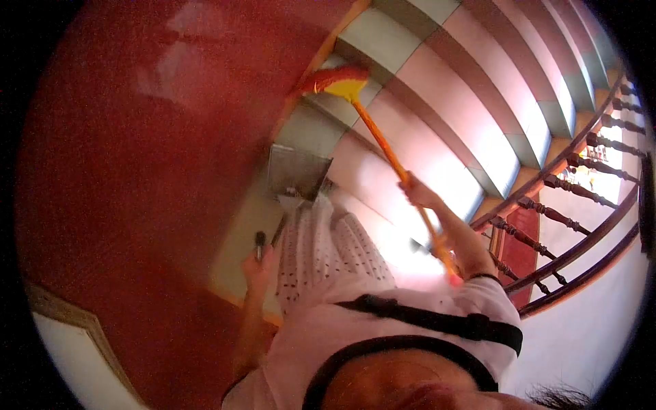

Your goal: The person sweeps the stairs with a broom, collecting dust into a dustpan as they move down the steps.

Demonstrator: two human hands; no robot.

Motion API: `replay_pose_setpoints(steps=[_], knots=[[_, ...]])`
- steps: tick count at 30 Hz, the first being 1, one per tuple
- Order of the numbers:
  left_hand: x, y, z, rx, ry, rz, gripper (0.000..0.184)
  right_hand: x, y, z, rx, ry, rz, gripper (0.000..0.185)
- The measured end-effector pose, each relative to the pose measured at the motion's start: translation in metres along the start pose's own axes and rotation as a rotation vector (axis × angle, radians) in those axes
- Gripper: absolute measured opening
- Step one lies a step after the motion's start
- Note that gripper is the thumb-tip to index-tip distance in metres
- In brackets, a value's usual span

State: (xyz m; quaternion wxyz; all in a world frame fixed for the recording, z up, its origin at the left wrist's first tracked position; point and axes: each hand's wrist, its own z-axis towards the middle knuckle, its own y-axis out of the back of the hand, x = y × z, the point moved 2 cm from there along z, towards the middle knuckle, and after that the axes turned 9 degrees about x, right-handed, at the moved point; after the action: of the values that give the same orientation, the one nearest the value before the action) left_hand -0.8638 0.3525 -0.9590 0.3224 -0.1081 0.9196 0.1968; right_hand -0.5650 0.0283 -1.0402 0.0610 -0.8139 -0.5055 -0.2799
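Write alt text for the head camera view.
A person's right hand holds a broom over tiled stairs, its bristles beside a red wall. The left hand grips a dark handle; a dustpan shows just beyond the person's dotted clothing. A wooden railing curves along the right.

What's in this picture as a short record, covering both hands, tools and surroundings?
Left hand: holding a dark-tipped handle
Right hand: holding the orange-handled broom
Broom head: yellow, red bristles, by the red wall
Grey pan: apparently a dustpan, below the broom head in view
Stairs: pink and grey tiles
Railing: brown, on the right
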Motion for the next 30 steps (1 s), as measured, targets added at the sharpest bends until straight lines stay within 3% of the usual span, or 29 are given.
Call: replay_pose_setpoints(steps=[3, 5, 7, 9, 13, 16, 20, 26, 28, 30], knots=[[0.01, 0.002, 0.005, -0.045, 0.098, 0.039, 0.032, -0.003, -0.05, 0.022, 0.149, -0.058, 0.168, 0.027], [0.042, 0.002, 0.01, -0.214, 0.063, 0.018, 0.033, -0.021, -0.06, 0.005, 0.284, 0.077, 0.53, 0.026], [0.061, 0.007, 0.018, -0.202, 0.237, -0.066, 0.034, -0.013, -0.045, -0.023, 0.213, -0.037, 0.409, 0.019], [0.106, 0.018, 0.045, -0.187, 0.263, -0.064, 0.036, -0.007, -0.039, -0.042, 0.194, -0.062, 0.418, 0.018], [0.074, 0.027, 0.059, -0.12, 0.202, 0.136, 0.039, -0.022, -0.058, -0.084, 0.061, -0.044, 0.487, 0.015], [0.107, 0.038, 0.099, -0.054, 0.304, 0.178, 0.04, -0.021, -0.077, -0.116, 0.01, -0.04, 0.506, 0.017], [0.161, 0.037, 0.151, 0.061, 0.264, 0.522, 0.041, -0.037, -0.101, -0.134, -0.088, -0.067, 0.525, 0.019], [0.153, 0.036, 0.177, 0.214, 0.095, 0.87, 0.048, -0.025, -0.095, -0.151, -0.143, -0.015, 0.656, 0.025], [0.152, 0.034, 0.178, 0.216, 0.334, 0.883, 0.049, -0.019, -0.099, -0.153, -0.158, -0.016, 0.666, 0.026], [0.229, 0.039, 0.205, 0.064, 0.081, 0.837, 0.046, -0.01, -0.104, -0.156, -0.138, -0.02, 0.659, 0.029]])
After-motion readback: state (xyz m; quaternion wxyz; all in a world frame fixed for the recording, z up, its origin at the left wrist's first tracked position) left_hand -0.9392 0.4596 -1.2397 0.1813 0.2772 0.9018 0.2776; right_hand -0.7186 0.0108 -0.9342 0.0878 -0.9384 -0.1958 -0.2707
